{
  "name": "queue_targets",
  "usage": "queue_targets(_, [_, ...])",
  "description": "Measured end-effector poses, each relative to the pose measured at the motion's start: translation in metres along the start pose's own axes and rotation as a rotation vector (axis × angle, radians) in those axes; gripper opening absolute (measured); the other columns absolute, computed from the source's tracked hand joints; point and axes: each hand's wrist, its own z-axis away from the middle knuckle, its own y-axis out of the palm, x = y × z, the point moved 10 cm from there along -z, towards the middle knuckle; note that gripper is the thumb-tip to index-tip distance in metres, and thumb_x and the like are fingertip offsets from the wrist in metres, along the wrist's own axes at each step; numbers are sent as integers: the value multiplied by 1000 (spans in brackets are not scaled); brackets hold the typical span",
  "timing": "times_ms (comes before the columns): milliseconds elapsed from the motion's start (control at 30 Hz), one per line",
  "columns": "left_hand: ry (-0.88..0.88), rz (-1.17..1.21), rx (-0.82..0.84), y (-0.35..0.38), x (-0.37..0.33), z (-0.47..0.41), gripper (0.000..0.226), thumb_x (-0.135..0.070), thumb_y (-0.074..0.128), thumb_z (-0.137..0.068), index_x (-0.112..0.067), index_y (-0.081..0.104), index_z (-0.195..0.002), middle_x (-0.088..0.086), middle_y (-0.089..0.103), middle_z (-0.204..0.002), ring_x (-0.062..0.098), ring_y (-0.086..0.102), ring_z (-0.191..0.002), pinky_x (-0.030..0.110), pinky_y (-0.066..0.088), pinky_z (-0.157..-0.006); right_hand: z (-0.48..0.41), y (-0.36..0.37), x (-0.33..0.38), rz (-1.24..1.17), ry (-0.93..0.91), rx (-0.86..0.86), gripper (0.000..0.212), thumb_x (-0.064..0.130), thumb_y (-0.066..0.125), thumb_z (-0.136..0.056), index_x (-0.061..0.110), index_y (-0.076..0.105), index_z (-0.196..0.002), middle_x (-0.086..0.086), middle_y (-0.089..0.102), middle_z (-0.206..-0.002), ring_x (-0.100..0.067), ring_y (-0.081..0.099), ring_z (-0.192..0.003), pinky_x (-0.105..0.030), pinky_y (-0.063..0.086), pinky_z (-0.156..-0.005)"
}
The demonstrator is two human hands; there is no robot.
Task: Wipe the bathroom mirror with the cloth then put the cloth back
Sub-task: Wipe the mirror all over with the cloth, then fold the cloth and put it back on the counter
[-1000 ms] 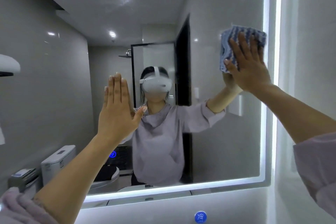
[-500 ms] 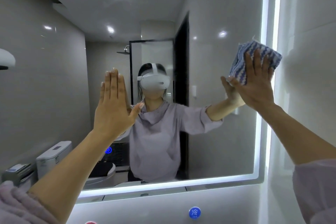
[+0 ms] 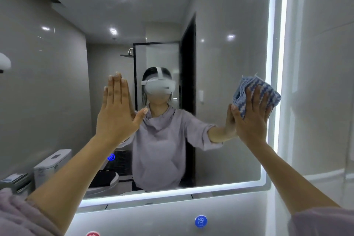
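Right hand (image 3: 251, 120), fingers straight and spread, is pressing the cloth (image 3: 255, 86) at the mirror (image 3: 220, 63)'s right edge; left hand (image 3: 116, 113) is held flat, fingers together; wiping is probably needing lower strokes next

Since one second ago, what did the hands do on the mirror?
The right hand slid the cloth down the mirror, close to its lit right side, pressing it flat all the while. The left hand stayed flat on the mirror, fingers straight, in the same place.

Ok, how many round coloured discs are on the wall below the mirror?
2: a blue disc right of centre; a red disc further left, cut off by the bottom edge. More may lie out of frame.
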Motion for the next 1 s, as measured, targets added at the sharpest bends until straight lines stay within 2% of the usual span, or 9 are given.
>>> queue_targets(300, [-16, 62, 82, -13, 4, 21, 92, -64, 22, -87, 4, 6, -147, 20, 4, -158, 29, -1, -147, 44, 9, -119, 25, -6, 10, -351, 24, 226, 48, 40, 32, -103, 52, 3, -139, 4, 6, -162, -15, -3, -148, -42, -1, -121])
queue_targets(367, [5, 104, 102, -19, -3, 42, 89, -59, 27, -88, 6, 10, -146, 23, 10, -157, 34, 7, -146, 48, 15, -118, 43, -6, 17, -449, 75, 348, 48, 34, 33, -104, 46, 8, -143, 1, 12, -161, -19, 11, -149, -38, 13, -121])
queue_targets(433, [24, 148, 154, -21, -9, 69, 88, -59, 26, -88, 3, 5, -147, 19, 5, -158, 31, 1, -147, 47, 13, -119, 69, -8, 23, -708, 232, 450, 49, 29, 35, -103, 31, 18, -150, -3, 37, -148, -6, 47, -128, -20, 43, -101])
queue_targets(500, [20, 230, 217, -22, -16, 98, 88, -62, 23, -87, -3, -1, -148, 12, -2, -160, 23, -8, -147, 42, 5, -120, 104, -15, 27, -890, 420, 498, 42, 29, 36, -103, 21, 34, -144, 5, 57, -117, 12, 62, -88, -7, 49, -74])
queue_targets(567, [3, 319, 248, -27, -26, 130, 88, -63, 23, -86, -6, 0, -149, 9, -3, -160, 19, -9, -147, 38, 3, -120, 142, -18, 33, -1047, 590, 546, 32, 36, 36, -103, 24, 48, -130, 10, 61, -109, 9, 63, -90, -20, 49, -86])
queue_targets(667, [-33, 452, 300, -34, -47, 178, 90, -66, 24, -85, -6, 6, -149, 6, 2, -159, 16, -6, -147, 29, 2, -118, 203, -17, 44, -1389, 959, 609, 33, 41, 41, -100, 20, 57, -120, 0, 66, -113, -16, 60, -109, -42, 41, -106])
queue_targets(767, [-128, 573, 406, -30, -62, 223, 91, -72, 17, -83, -12, 9, -150, -5, -3, -156, 11, -7, -146, 24, 3, -117, 258, -27, 62, -1477, 1218, 691, 41, 40, 43, -99, 10, 62, -118, -10, 70, -108, -26, 65, -102, -45, 49, -94])
queue_targets(867, [-211, 705, 465, -33, -78, 258, 77, -58, 36, -83, -22, 20, -149, -15, 2, -155, 3, -2, -145, 22, 9, -116, 299, -41, 84, -1520, 1313, 798, 45, 39, 42, -98, 5, 72, -102, -16, 70, -102, -29, 69, -90, -43, 59, -77])
queue_targets(1000, [-390, 945, 565, -40, -93, 288, 63, -58, 45, -78, -41, 32, -138, -32, 22, -142, -2, 23, -137, 17, 24, -106, 345, -68, 125, -1609, 1374, 1097, 57, 45, 43, -94, 0, 61, -125, -23, 59, -130, -38, 59, -115, -52, 49, -93])
